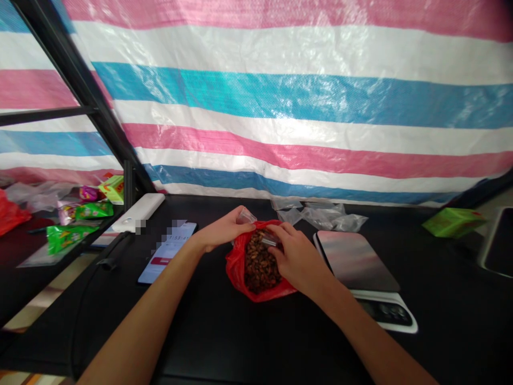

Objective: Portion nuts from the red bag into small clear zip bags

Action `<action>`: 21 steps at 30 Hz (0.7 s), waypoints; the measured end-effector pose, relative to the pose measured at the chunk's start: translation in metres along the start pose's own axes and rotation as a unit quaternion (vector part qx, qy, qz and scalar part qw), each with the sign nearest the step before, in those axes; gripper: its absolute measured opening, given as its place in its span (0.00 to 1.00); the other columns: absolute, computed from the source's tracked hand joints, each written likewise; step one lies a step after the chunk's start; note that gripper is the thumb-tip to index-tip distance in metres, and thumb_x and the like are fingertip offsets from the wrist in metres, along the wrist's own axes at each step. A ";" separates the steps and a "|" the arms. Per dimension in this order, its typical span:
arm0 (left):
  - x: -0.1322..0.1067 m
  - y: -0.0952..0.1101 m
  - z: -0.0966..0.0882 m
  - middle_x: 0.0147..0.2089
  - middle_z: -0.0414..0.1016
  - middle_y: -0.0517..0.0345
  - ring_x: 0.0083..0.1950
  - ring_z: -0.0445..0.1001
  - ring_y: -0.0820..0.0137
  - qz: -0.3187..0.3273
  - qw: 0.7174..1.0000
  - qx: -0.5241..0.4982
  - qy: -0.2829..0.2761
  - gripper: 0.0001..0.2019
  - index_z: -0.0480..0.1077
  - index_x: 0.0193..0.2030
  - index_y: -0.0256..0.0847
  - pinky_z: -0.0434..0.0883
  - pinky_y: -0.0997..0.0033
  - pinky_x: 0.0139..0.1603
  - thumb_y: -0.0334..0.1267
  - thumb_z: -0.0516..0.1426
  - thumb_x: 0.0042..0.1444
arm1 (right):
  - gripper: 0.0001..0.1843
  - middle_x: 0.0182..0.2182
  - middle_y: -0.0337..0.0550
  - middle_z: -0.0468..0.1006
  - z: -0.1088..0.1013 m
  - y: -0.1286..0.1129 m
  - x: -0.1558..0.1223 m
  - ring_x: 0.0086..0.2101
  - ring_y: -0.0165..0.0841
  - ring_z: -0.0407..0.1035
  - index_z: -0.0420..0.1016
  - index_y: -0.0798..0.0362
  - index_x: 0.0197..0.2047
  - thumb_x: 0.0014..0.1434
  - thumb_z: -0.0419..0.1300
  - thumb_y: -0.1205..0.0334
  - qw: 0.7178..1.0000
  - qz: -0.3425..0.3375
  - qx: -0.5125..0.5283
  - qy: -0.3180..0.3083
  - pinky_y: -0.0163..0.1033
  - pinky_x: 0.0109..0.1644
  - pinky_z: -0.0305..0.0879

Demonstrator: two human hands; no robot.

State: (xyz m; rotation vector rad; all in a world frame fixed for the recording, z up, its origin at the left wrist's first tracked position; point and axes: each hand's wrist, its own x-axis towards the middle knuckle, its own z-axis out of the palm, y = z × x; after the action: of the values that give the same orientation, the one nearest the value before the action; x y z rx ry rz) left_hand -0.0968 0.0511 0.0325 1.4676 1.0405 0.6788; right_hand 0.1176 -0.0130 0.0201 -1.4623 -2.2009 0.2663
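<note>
A red plastic bag (237, 267) full of small brown pieces (258, 264) lies open on the black table (248, 342). My left hand (224, 230) is closed, pinching a small clear plastic bag (246, 216) over the red bag's far rim. My right hand (298, 259) rests on the red bag's right side, its fingers curled and pinching the near edge of the clear bag above the brown pieces.
A digital scale (356, 262) with a steel platform stands right of the bag. Empty clear bags (320, 214) lie behind it. A phone (168, 251) and white power bank (138, 212) lie left. Green boxes (452, 221) and snack packets (68, 235) sit at the sides.
</note>
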 end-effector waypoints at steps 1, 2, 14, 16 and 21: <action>0.000 -0.001 0.001 0.37 0.73 0.63 0.37 0.71 0.73 0.003 1.000 -0.003 -0.003 0.14 0.69 0.43 0.41 0.68 0.73 0.42 0.45 0.65 0.56 | 0.25 0.54 0.50 0.75 0.001 0.000 0.000 0.51 0.43 0.72 0.72 0.49 0.62 0.62 0.59 0.71 1.000 0.001 0.009 -0.001 0.48 0.58 0.66; 0.001 -0.001 0.001 0.36 0.73 0.63 0.37 0.71 0.74 0.005 1.000 -0.009 -0.006 0.14 0.69 0.43 0.40 0.67 0.73 0.42 0.44 0.65 0.56 | 0.25 0.54 0.50 0.74 0.001 0.000 0.000 0.51 0.43 0.72 0.72 0.50 0.62 0.63 0.58 0.72 1.000 0.001 0.018 -0.002 0.48 0.59 0.67; 0.000 -0.003 -0.002 0.37 0.72 0.64 0.37 0.71 0.74 -0.008 0.998 -0.047 -0.040 0.19 0.68 0.46 0.43 0.67 0.73 0.40 0.48 0.67 0.54 | 0.20 0.52 0.49 0.74 0.002 -0.001 0.000 0.52 0.41 0.73 0.74 0.50 0.58 0.64 0.58 0.71 0.997 -0.005 0.080 -0.009 0.46 0.62 0.67; -0.002 -0.001 -0.006 0.39 0.73 0.63 0.39 0.71 0.73 0.011 0.999 -0.003 -0.034 0.20 0.68 0.48 0.43 0.68 0.72 0.43 0.50 0.67 0.55 | 0.20 0.52 0.49 0.74 0.002 0.000 0.001 0.52 0.40 0.73 0.75 0.51 0.57 0.63 0.58 0.73 0.995 -0.005 0.098 -0.008 0.45 0.62 0.67; -0.007 0.008 -0.019 0.37 0.72 0.64 0.35 0.70 0.73 0.040 0.997 0.055 0.034 0.26 0.64 0.53 0.43 0.67 0.72 0.39 0.54 0.66 0.55 | 0.20 0.49 0.47 0.77 0.002 0.007 0.004 0.48 0.36 0.75 0.77 0.51 0.51 0.59 0.58 0.78 0.983 0.012 0.184 0.001 0.44 0.58 0.70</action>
State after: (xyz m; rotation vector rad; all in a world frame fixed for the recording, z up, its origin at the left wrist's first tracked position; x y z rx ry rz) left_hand -0.1143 0.0539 0.0448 1.5976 1.0905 0.7417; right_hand 0.1210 -0.0063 0.0169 -1.2813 -1.9987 0.6415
